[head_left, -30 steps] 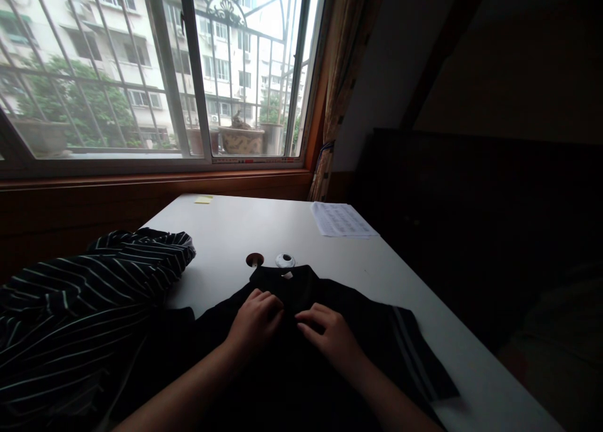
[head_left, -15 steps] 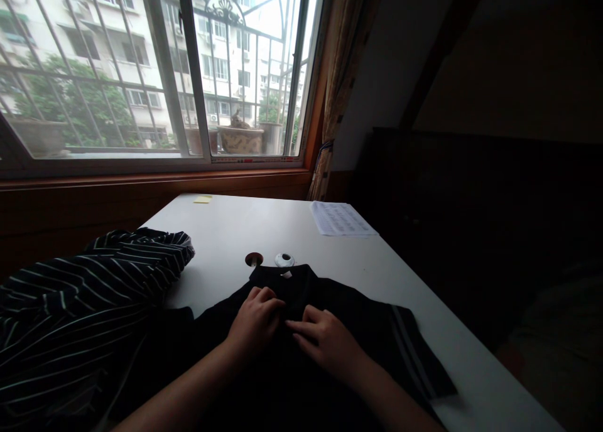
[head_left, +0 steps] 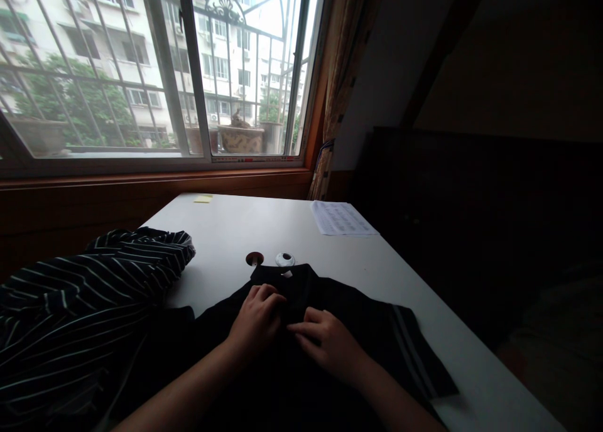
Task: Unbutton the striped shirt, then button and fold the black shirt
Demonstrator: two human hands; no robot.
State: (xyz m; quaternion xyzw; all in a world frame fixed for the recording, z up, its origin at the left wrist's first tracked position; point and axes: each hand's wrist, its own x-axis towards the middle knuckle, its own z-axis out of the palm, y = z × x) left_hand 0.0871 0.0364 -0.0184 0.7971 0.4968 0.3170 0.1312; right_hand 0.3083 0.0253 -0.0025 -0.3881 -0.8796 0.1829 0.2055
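Observation:
A black shirt (head_left: 358,319) with grey stripes on its right sleeve lies spread on the white table (head_left: 264,221), its collar and small white label toward the window. My left hand (head_left: 258,313) rests on the front just below the collar, its fingers bent and closed on the dark cloth. Beside it, a small gap away, my right hand (head_left: 327,341) touches the shirt's front, with thumb and fingers drawn together at the cloth. What lies between the fingertips is too dark to make out in detail.
A heap of black cloth with white stripes (head_left: 94,287) covers the left side. Beyond the collar are a round hole (head_left: 255,258) and a round white cap (head_left: 285,259). Printed sheets (head_left: 343,218) lie at the far right, a yellow note (head_left: 203,199) at the far left.
My right hand has shifted very slightly toward me. My left hand stays in nearly the same place on the shirt, and the shirt looks unmoved.

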